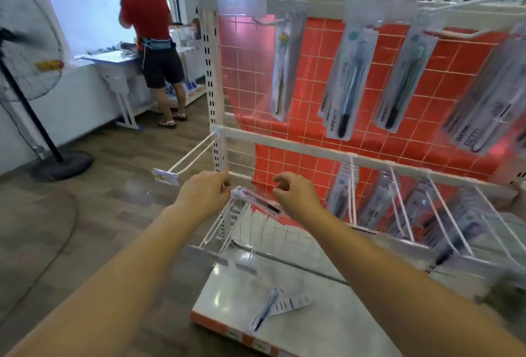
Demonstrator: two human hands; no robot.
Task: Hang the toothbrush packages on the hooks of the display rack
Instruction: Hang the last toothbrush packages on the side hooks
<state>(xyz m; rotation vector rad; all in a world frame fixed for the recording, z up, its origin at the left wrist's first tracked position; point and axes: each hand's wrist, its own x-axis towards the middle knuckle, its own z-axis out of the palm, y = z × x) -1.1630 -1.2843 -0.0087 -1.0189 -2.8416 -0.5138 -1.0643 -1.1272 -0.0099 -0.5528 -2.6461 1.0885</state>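
At the rack's (220, 140) lower left hook (227, 221), my left hand (205, 195) pinched the toothbrush package's (256, 201) top end, while my right hand (296, 197) hovered beside it, fingers loosely curled, gripping nothing.

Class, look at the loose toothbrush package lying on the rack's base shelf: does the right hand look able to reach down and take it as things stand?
Probably yes. The right hand appears empty, and the loose package lies in the open on the base shelf below it, nothing covering it.
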